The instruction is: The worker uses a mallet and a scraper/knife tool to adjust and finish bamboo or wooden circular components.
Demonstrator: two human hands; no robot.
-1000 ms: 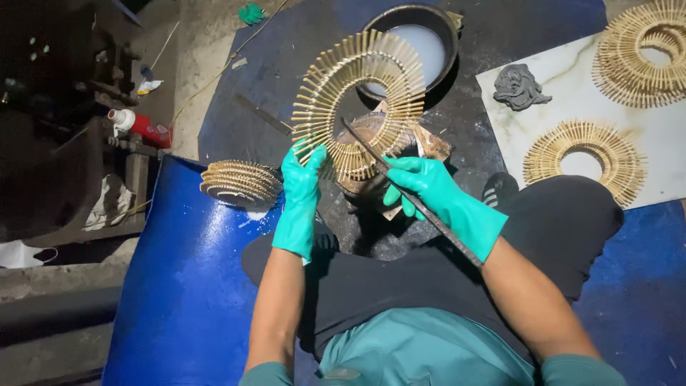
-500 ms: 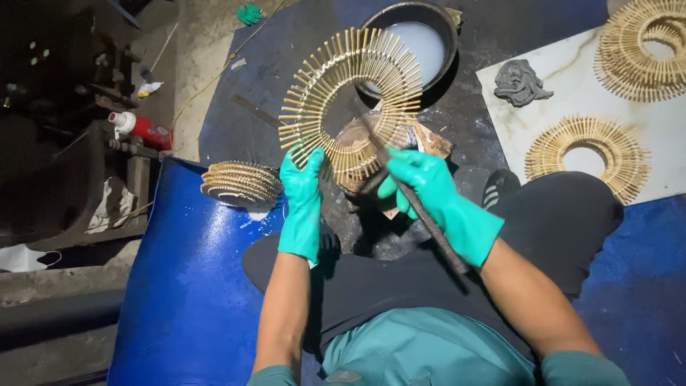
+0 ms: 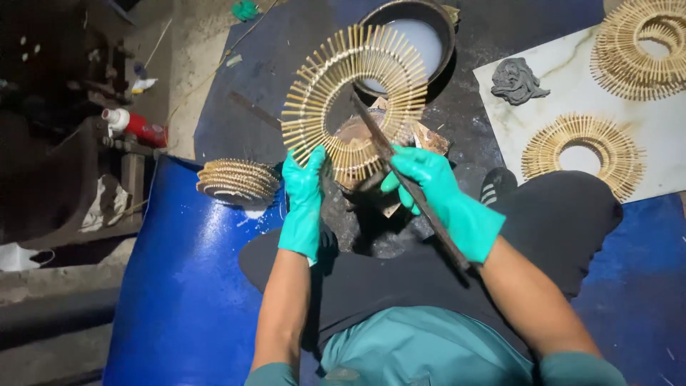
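Working along the stick ring point(image 3: 355, 100), by the look of it, blade to sticks; next move likely calling for a turn of the ring under a firm pinch. Sitting cross-legged on the blue mat point(image 3: 186, 286). Left hand point(image 3: 304, 204), at 7 o'clock of the ring, fingers point(image 3: 312, 163) curling narrow on its lower rim, holding it upright over the lap. Right hand point(image 3: 436, 193), fingers wrapping tight round a long dark blade point(image 3: 400, 179), tip reaching into the ring's centre. Further out, at 12 o'clock, a dark bowl point(image 3: 443, 21); at 2 o'clock, finished rings point(image 3: 582, 154) lying on a pale board point(image 3: 664, 136).
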